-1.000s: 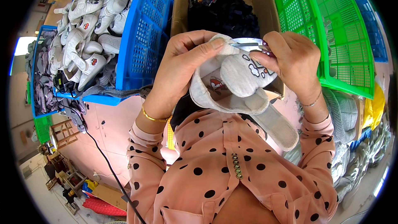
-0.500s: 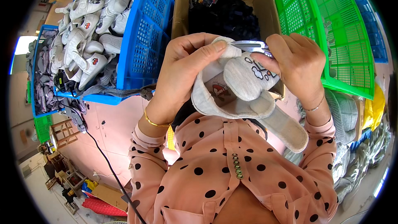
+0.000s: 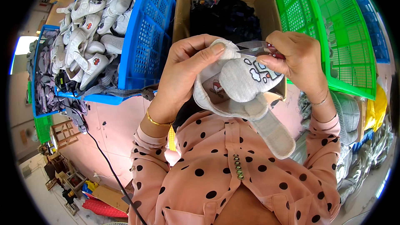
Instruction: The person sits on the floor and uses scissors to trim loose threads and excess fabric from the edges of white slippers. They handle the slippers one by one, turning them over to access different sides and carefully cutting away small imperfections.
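A light grey fabric shoe [image 3: 241, 81] with an embroidered toe and a long loose strap hangs before my chest. My left hand [image 3: 187, 68] is closed on its upper edge, the thumb pressing a fold of the fabric. Closed round the dark red handles of a pair of scissors [image 3: 252, 51] is my right hand [image 3: 298, 56]. The scissors' blades are spread, their tips close by the fold under my left thumb. Whether the blades touch the fabric I cannot tell. The shoe's inside shows a printed insole, partly hidden by the toe.
Many pale shoes [image 3: 89, 29] fill a blue crate [image 3: 143, 37] at the left. Straight ahead stands a cardboard box [image 3: 183, 12] with dark fluffy material inside. Green crates [image 3: 346, 41] rise on the right. A black cable [image 3: 102, 150] runs down the left side.
The scissors' blades have spread, and my right hand has tilted with the handles. The shoe has turned slightly, its strap swinging to the left. My left hand keeps its hold.
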The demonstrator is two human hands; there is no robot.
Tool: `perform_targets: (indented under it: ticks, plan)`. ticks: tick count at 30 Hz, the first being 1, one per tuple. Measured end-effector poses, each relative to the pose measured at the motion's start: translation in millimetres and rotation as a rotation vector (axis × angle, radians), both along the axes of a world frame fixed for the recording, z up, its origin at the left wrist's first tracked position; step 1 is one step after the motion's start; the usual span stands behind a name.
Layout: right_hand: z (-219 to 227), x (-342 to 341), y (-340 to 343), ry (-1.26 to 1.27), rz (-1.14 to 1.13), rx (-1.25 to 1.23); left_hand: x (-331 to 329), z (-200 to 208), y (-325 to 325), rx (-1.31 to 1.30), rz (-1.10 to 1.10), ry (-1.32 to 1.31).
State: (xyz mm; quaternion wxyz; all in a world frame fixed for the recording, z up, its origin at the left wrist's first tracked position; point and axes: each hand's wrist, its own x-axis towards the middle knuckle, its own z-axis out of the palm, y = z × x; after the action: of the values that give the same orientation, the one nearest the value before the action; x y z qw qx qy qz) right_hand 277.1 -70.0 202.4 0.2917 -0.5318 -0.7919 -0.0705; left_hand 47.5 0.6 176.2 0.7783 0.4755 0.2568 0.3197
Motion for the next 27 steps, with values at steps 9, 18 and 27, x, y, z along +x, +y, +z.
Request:
perform_targets:
  ticks: [9, 18, 27]
  plan:
    - [7, 2, 3, -0.131, 0.023, -0.001, 0, -5, 1, 0.001, -0.021, -0.048]
    - [5, 2, 0, -0.157, -0.024, 0.004, 4, -6, 2, -0.088, -0.079, -0.082]
    - [6, 9, -1, 0.833, 0.020, -0.438, 4, -22, 6, 0.642, 0.097, 0.143]
